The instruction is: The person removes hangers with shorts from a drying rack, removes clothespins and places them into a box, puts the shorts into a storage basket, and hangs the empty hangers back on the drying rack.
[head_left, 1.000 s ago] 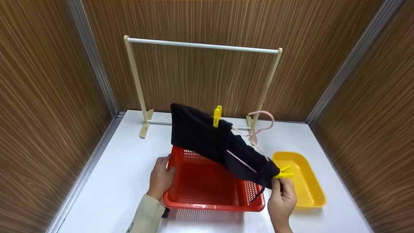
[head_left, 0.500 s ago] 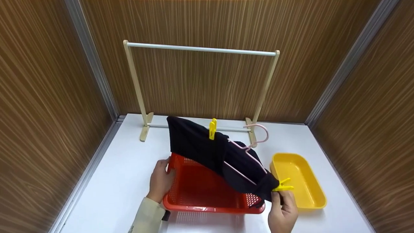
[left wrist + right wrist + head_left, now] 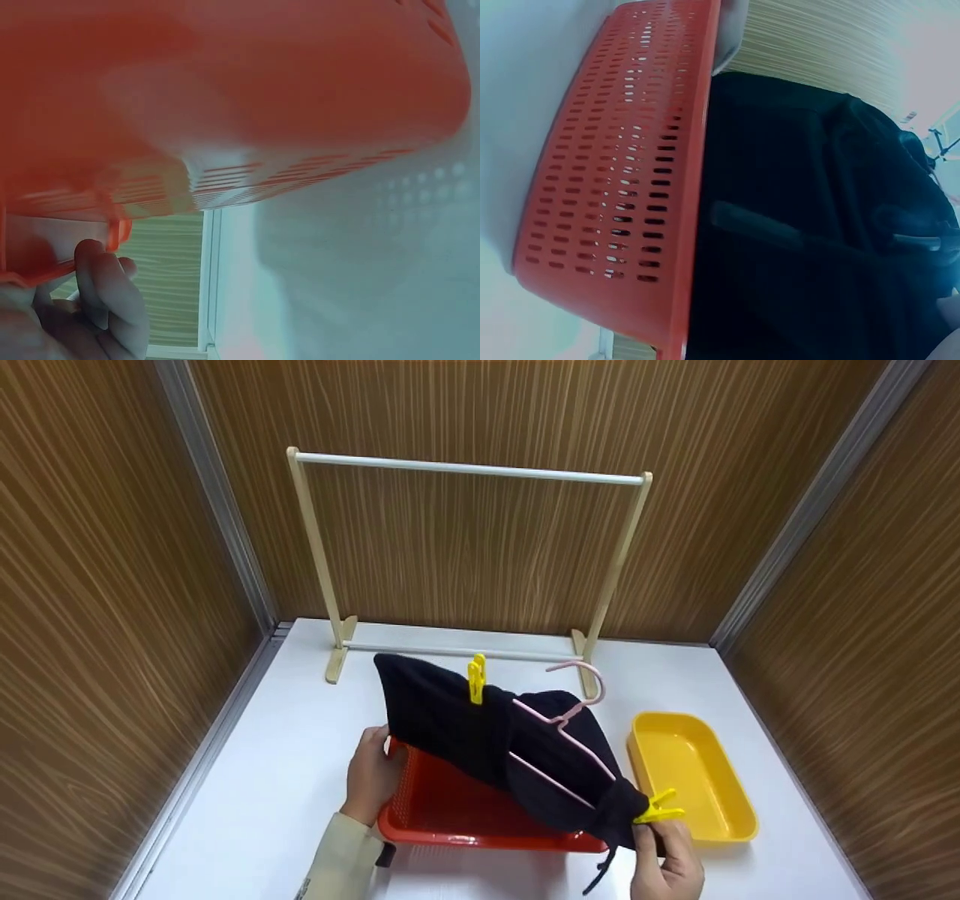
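Observation:
My left hand point(image 3: 371, 780) grips the left rim of a red perforated basket point(image 3: 487, 840), its fingers curled over the edge in the left wrist view. A black garment point(image 3: 442, 720) with a dangling cord slants over the basket and hides much of it. Through the garment runs a pink hanger point(image 3: 574, 712), hook sticking up. One yellow clothespin point(image 3: 477, 681) is clipped on the garment's upper edge; a second yellow clothespin point(image 3: 660, 808) sits at its lower right corner. Just below that one, my right hand point(image 3: 667, 859) pinches the cloth. Dark cloth fills much of the right wrist view.
Behind stands a small rack with a white top rail point(image 3: 472, 469) and wooden posts. A yellow tray point(image 3: 727, 780) lies to the right on the white table point(image 3: 247, 780). Wood-grain walls point(image 3: 465, 555) close in the back and both sides.
My right hand has moved lower and slightly right, bringing the garment and hanger down over the basket. The hanger's hook has swung left. My left hand stays on the rim.

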Demonstrator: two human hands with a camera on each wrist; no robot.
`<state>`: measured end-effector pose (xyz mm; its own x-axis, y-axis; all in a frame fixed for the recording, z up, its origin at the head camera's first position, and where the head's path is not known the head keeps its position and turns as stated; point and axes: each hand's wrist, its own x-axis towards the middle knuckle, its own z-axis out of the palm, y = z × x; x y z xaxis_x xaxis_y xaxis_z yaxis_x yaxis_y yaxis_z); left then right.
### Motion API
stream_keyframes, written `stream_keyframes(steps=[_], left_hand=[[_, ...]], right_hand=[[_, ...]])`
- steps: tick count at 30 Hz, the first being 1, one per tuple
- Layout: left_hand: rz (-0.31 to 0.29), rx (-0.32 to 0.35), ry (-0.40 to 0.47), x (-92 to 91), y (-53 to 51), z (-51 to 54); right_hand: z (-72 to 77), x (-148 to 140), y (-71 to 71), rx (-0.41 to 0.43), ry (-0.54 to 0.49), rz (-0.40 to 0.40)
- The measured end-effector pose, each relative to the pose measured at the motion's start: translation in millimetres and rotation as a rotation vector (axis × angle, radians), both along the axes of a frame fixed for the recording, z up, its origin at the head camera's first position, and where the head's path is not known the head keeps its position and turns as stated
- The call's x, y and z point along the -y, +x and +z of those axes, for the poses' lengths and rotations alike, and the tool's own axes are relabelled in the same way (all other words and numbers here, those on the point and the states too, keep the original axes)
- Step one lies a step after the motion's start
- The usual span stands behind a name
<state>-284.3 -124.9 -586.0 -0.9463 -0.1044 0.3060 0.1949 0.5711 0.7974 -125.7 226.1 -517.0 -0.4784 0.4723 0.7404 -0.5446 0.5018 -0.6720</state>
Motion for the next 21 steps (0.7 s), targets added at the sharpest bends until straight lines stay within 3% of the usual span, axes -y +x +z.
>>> stream_keyframes(steps=[5, 9, 15, 21], left_hand=[[-0.001, -0.040, -0.063, 1.7, 0.3, -0.2], [-0.020, 0.022, -0.067, 8.7, -2.5, 4.2], [-0.101, 0.127, -0.022, 26.4, 2.4, 12.4], [-0.143, 0.189, 0.023, 36.5, 8.3, 18.5]], right_hand=[[-7.1, -14.1, -5.1, 0.156, 0.112, -0.016], [-14.4, -24.4, -24.8, 0.265, 0.145, 0.043], [-21.7, -31.7, -49.3, 0.343, 0.105, 0.133], [-6.4, -26.1, -63.3, 0.344, 0.103, 0.231]])
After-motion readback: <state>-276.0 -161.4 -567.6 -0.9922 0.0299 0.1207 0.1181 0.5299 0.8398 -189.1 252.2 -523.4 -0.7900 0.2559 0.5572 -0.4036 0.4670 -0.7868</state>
